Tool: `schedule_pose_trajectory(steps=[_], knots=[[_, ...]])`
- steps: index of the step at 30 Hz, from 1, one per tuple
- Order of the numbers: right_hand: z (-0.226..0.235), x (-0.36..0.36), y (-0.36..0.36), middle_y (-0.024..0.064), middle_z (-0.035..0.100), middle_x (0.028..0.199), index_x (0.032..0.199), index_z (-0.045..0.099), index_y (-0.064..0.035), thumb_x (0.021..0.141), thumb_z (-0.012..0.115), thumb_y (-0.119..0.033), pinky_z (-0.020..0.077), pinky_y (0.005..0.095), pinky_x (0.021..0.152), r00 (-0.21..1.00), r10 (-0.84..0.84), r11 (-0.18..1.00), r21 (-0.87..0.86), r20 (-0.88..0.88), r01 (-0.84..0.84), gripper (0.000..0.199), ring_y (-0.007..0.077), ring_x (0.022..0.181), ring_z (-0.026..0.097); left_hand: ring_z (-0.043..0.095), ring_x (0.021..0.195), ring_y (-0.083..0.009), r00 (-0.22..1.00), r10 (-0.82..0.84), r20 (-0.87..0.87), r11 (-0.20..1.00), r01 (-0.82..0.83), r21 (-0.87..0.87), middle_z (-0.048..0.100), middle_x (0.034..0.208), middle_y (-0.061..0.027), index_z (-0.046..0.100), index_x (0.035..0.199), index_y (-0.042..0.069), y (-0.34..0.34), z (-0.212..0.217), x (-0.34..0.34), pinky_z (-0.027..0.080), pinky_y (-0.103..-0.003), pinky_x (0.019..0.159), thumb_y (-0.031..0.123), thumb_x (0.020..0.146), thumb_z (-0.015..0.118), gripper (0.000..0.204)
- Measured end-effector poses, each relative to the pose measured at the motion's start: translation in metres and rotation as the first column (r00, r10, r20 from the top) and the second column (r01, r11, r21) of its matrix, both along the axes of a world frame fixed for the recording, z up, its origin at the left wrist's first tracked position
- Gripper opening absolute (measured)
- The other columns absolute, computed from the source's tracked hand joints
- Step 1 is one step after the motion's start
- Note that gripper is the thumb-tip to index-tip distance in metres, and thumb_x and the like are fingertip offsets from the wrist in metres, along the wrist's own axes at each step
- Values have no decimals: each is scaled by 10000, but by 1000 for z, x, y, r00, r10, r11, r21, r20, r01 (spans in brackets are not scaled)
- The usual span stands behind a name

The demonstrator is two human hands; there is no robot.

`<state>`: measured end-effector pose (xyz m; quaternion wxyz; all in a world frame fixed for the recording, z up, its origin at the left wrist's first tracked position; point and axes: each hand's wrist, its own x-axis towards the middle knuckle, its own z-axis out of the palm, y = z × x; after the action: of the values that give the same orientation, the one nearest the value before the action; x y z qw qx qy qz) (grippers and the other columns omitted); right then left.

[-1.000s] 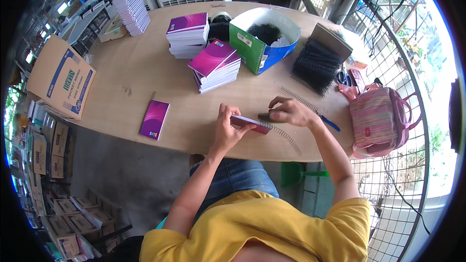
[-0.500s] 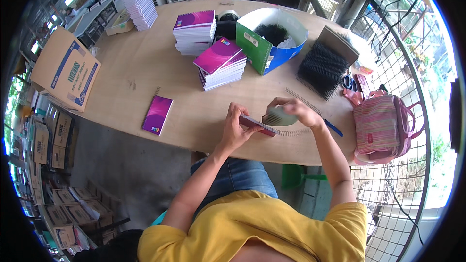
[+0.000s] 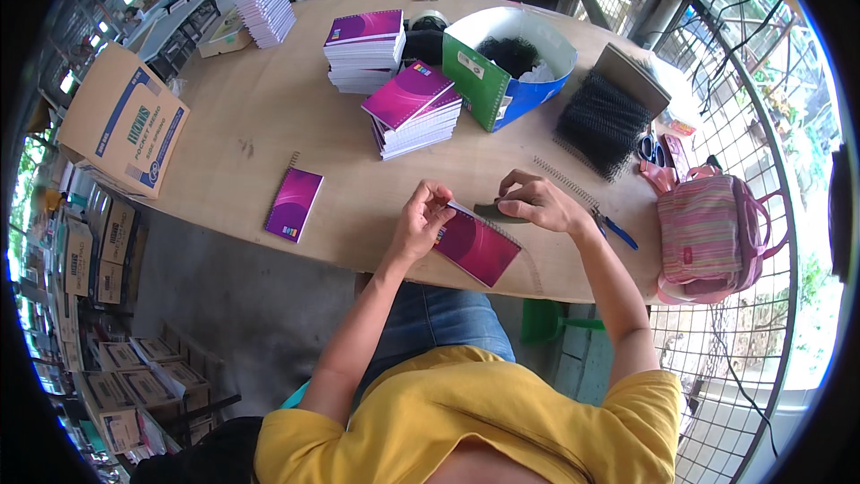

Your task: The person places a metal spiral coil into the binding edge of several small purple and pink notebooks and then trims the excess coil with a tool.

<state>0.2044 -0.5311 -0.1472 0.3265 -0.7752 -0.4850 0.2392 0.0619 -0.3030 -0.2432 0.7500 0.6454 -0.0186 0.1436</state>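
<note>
A purple-magenta notebook [image 3: 477, 249] lies near the table's front edge, cover up, its holed edge on the far side. My left hand [image 3: 419, 222] grips its left end between thumb and fingers. Just above the holed edge, my right hand [image 3: 542, 203] is closed on a dark grey-green flat piece [image 3: 489, 212] whose kind I cannot make out. A thin wire coil trails off the notebook's right end, faint against the wood. Another purple notebook [image 3: 294, 204] lies to the left, with a coil sticking out past its top.
Two notebook stacks [image 3: 412, 112] stand mid-table beside a cut-open box [image 3: 488, 90] holding black coils. To the right are a bundle of black coils [image 3: 602, 125], a loose coil [image 3: 566, 181], a blue-handled tool [image 3: 618, 233] and a striped bag [image 3: 712, 224]. A carton [image 3: 125, 130] sits left.
The notebook has tipped from standing on edge to lying with its cover up. My right hand has shifted slightly, turning the grey-green piece flatter. My left hand still holds the notebook's left end.
</note>
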Motion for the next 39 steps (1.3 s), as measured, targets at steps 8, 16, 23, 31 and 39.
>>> schedule_pose_trajectory(steps=[8, 16, 23, 31, 39], knots=[[2, 5, -15, 93, 683, 1079, 1158, 655, 35, 956, 527, -455, 459, 324, 878, 944, -147, 985, 48, -295, 168, 545, 176, 955, 612, 593, 997, -103, 997, -72, 26, 997, 72, 2, 585, 1008, -6, 570, 1046, 46, 4, 11, 10, 502, -254, 910, -42, 921, 667, 181], [0, 2, -13, 81, 640, 1171, 980, 715, 73, 954, 589, -372, 454, 327, 881, 970, -183, 982, 13, -161, 187, 463, 189, 993, 592, 585, 1018, -87, 998, -42, 56, 997, 38, 71, 577, 1025, 1, 585, 1066, 39, -1, 13, 9, 495, -254, 941, -75, 923, 646, 194], [-11, 4, -15, 120, 642, 1162, 970, 721, 69, 941, 595, -410, 465, 344, 907, 935, -86, 967, 197, -344, 161, 495, 235, 987, 629, 631, 915, -94, 997, -35, 74, 988, 23, 154, 605, 990, -15, 593, 1013, 21, 1, 7, 12, 556, -263, 858, -47, 912, 677, 148], [-9, 6, -2, 104, 653, 1114, 988, 723, 45, 940, 624, -370, 487, 324, 850, 903, -84, 946, 250, -420, 205, 430, 212, 899, 639, 631, 943, -92, 988, -2, 157, 976, -32, 216, 605, 991, -14, 596, 1013, 24, -4, 12, 17, 553, -251, 864, -110, 869, 689, 218], [0, 3, 19, 99, 660, 1033, 1003, 707, 60, 951, 607, -361, 483, 342, 823, 978, -62, 976, 192, -200, 101, 436, 175, 927, 610, 632, 953, -95, 995, -33, 90, 999, 35, -21, 610, 994, -13, 571, 1085, 36, 0, 7, 25, 557, -261, 910, -121, 823, 727, 343]])
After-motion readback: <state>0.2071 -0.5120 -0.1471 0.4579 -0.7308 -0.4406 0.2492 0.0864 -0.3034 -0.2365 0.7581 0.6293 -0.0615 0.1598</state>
